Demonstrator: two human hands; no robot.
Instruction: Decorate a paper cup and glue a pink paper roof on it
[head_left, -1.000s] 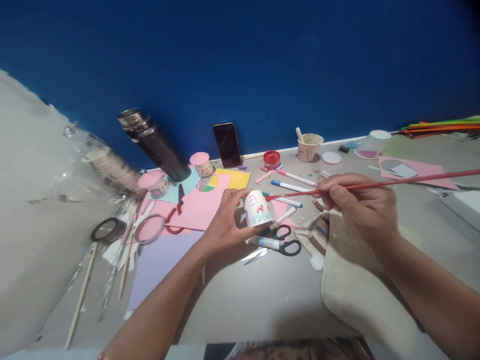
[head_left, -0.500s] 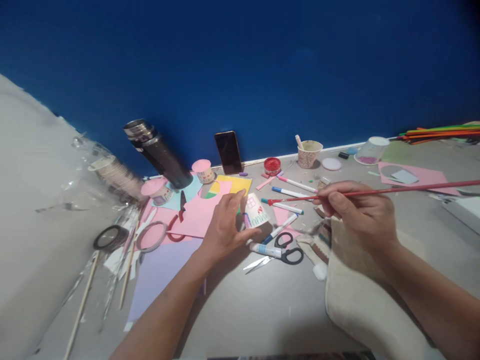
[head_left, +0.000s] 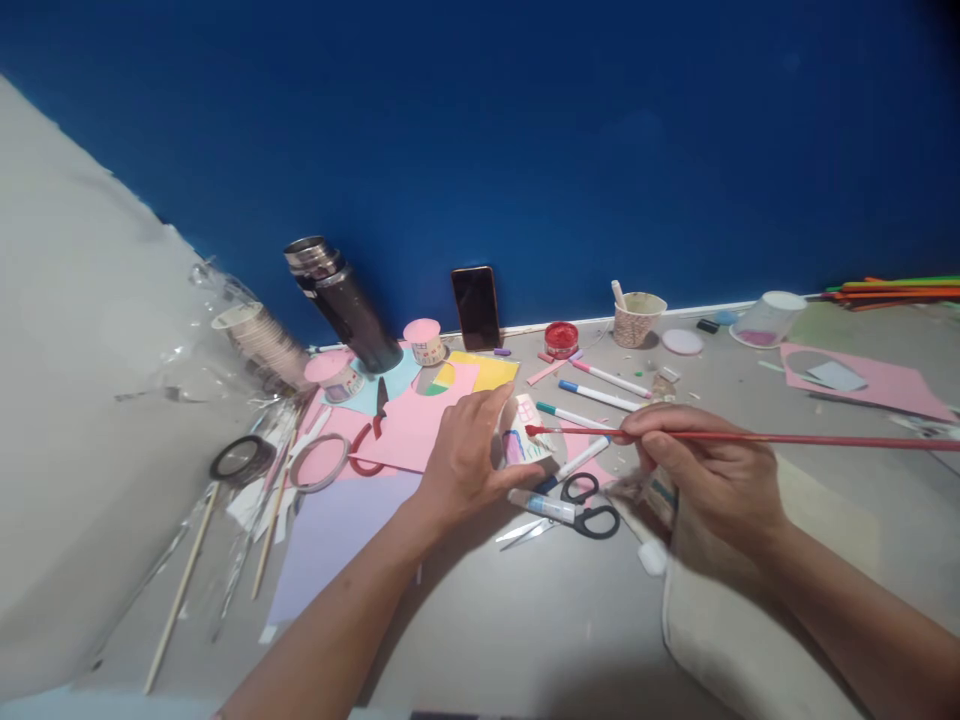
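My left hand (head_left: 472, 450) is closed round a small white paper cup (head_left: 519, 448) with a pink window, a purple shape and green strokes drawn on it. The cup is tilted. Between the fingers of my right hand (head_left: 701, 465) is a long red paintbrush (head_left: 750, 438), held nearly level. Its red-loaded tip lies over the cup's drawn side and seems to touch it. Behind the cup stands an open pot of red paint (head_left: 561, 340). Just in front of my left hand's fingertips are a glue stick (head_left: 541, 504) and black-handled scissors (head_left: 596, 520).
A dark flask (head_left: 349, 310) and an upright phone (head_left: 476, 308) stand by the blue wall. Pink-topped cups (head_left: 426, 342) are near them. Several markers (head_left: 600, 394) lie behind my right hand. A cloth bag (head_left: 720, 600) lies under my right forearm; tape rolls (head_left: 319, 462) are at left.
The brush tip has moved from beside the cup onto its drawn side. My left hand still holds the cup. The whole view has shifted slightly.
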